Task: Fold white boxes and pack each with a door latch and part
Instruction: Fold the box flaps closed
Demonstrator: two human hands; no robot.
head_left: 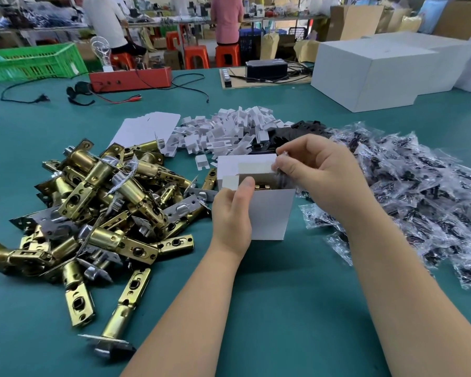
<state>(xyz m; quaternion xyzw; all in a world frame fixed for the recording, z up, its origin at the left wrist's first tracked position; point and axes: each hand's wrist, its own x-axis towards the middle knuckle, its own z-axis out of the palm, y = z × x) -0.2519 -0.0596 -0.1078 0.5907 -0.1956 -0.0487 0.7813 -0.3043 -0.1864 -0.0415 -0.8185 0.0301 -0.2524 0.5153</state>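
Note:
A small white box [269,213] stands upright on the green table, its top flaps open. My left hand [230,213] grips its left side, thumb at the rim. A brass door latch [262,186] shows just inside the opening. My right hand [318,175] pinches a clear plastic bag of dark parts [279,170] at the box's upper right corner, partly inside the opening. A pile of brass door latches [98,208] lies to the left. Many clear bags of parts [419,197] are heaped on the right.
Flat white box blanks [147,129] and a heap of small white card inserts [229,129] lie behind the box, with black parts [305,131] beside them. Large white cartons [373,74] stand at the back right. A red device [131,77] with cables sits back left.

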